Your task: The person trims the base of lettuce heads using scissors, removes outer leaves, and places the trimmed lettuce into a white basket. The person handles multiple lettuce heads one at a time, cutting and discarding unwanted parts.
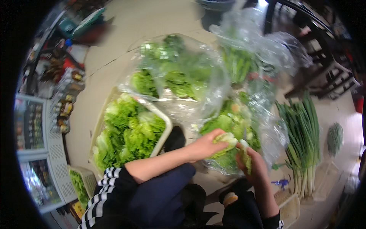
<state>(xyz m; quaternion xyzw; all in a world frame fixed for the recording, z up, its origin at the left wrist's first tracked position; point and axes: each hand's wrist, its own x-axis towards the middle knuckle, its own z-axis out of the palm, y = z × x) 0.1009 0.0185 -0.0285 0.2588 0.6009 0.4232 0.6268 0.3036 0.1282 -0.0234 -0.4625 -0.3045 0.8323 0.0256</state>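
Note:
My left hand (208,145) grips a small head of lettuce (228,139), its pale cut end turned to the right. Close beside it, my right hand (256,162) holds a lettuce leaf piece (245,156) with a white stem. A thin grey strip, perhaps a knife blade, rises near the right fingers; blur keeps me from telling. Beneath both hands lies a clear plastic bag (221,171) spread on the floor, with loose lettuce leaves (220,123) and trimmings on it. To the left, a cream plastic basket (169,126) is filled with green lettuce (130,131).
A large clear bag of lettuce (183,77) lies ahead. Bagged green vegetables (236,64) and long leeks (303,143) are on the right, near a dark wooden chair (323,71). A grey bucket (214,14) stands at the back; a smaller basket (90,179) of greens sits lower left.

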